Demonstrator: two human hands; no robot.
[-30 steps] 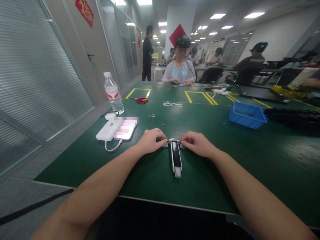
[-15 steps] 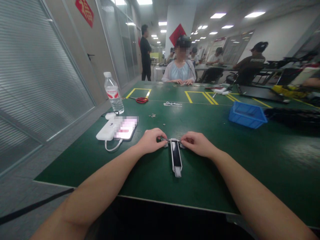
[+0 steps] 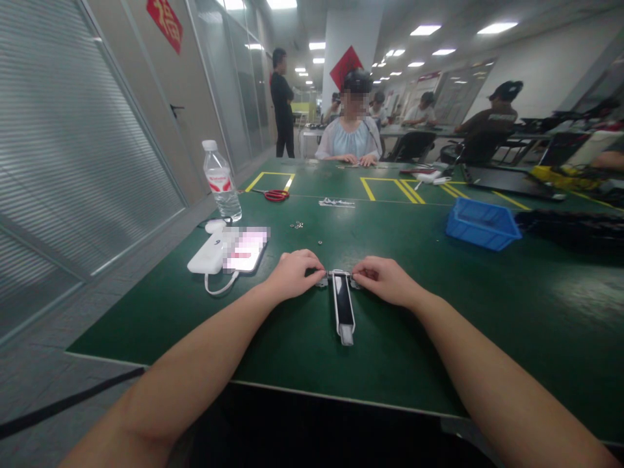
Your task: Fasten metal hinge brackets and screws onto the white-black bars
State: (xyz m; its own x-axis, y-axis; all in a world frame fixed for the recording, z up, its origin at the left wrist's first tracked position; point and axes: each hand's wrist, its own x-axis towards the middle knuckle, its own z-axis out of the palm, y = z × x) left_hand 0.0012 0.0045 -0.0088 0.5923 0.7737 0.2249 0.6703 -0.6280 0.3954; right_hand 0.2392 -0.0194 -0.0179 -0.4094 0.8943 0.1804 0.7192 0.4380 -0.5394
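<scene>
Grips pinched closed, left hand (image 3: 294, 274) and right hand (image 3: 387, 279) hold metal fitting (image 3: 340, 273) at either end.

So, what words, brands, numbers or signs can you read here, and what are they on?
"福", gold on the red sign at left.
Bottle label: red print, too blurred to read.
White block: dark mark, too small to read.
Phone screen: pixelated, unreadable.
Dark shirt, back right: pale lettering, blurred.
Far red diamond: nothing readable.
Black-faced piece: no readable text.
</scene>
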